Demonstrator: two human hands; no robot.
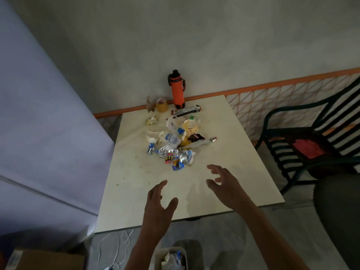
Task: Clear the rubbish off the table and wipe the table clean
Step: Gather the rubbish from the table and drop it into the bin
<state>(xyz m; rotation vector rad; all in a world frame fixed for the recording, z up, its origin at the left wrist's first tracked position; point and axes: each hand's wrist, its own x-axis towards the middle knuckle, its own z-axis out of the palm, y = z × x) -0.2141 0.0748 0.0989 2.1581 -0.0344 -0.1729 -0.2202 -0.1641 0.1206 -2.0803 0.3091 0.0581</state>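
Both empty hands (194,193) hover short of rubbish (175,141).

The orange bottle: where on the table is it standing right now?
In the head view the orange bottle stands upright at the table's far edge against the wall, just right of a small yellow cup and behind the pile of wrappers.

one orange bottle (176,88), one yellow cup (162,105), one chair (311,137), two hands
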